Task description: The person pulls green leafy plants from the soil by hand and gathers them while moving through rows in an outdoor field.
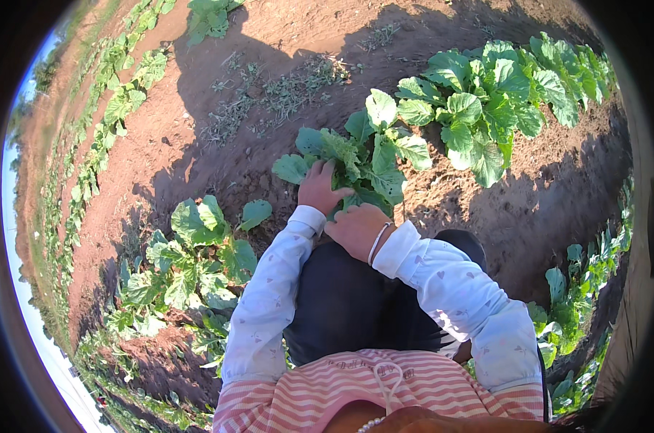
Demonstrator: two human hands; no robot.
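Observation:
In the middle of the view grows a leafy green plant (387,177) with broad leaves, some dotted with small holes. My left hand (322,187) lies against its near left side, thumb stretched out to the right and fingers reaching up to the leaves. Just below, at the plant's near edge, is my right hand (358,229), with a thin white bracelet at the wrist. Its fingers are curled in towards the stem base, and whatever they grip is hidden. The two hands are close together.
A larger clump of leafy plants (485,101) grows at the far right. Another plant (197,252) stands left of my left forearm. Wilted weeds (291,90) lie on the brown soil (150,155) beyond. My dark-clothed knees (348,303) are bent beneath my hands.

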